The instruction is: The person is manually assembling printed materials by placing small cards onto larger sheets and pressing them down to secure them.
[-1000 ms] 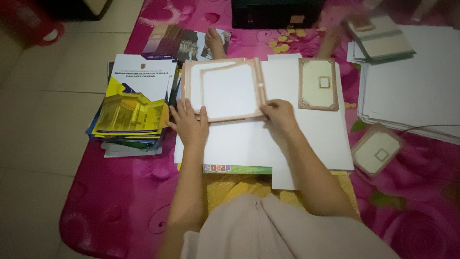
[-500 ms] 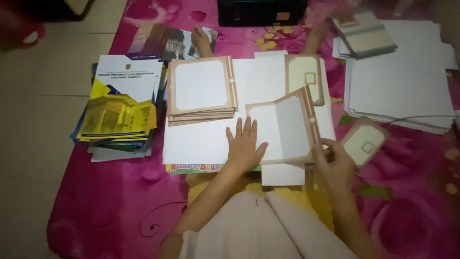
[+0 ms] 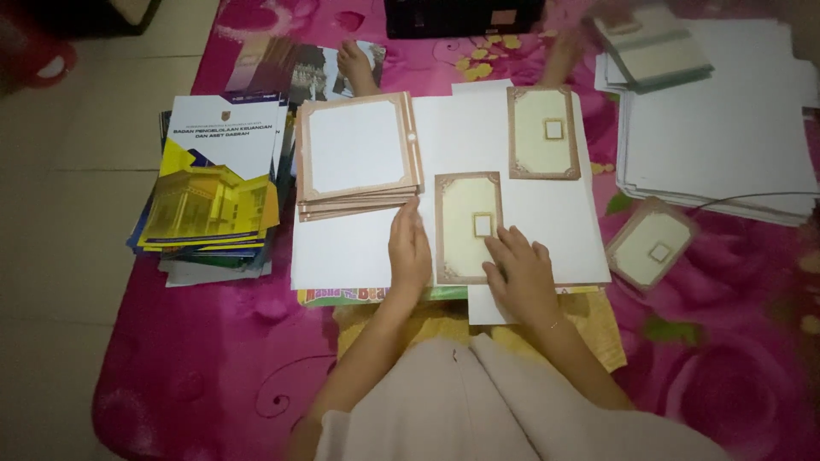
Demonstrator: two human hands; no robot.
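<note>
Head view. My left hand [image 3: 410, 252] lies flat, fingers together, palm down on the white sheet [image 3: 359, 248], its fingertips touching the left edge of the cream folded card [image 3: 468, 226]. My right hand [image 3: 521, 273] rests on the lower right part of the same card, fingers slightly spread and pressing down; neither hand is clamped on anything. The card has a brown ornamental border and a small square window at its centre, and it lies near the middle of the sheet.

At 10 o'clock from the card, just beside it, sits a stack of opened bordered cards [image 3: 357, 152], white inner face up. At 1 o'clock lies a second closed card [image 3: 543, 132], apart from mine. At 3 o'clock, off the sheet on the pink floral blanket [image 3: 213, 358], a third card [image 3: 653, 243] lies tilted. Further, at 2 o'clock: a pile of white paper [image 3: 726, 145] with a smaller stack [image 3: 653, 51] on top. At 9 o'clock, well apart: a stack of blue-and-yellow booklets [image 3: 213, 183]. At 12 o'clock, my two feet [image 3: 354, 64] show, blurred.
</note>
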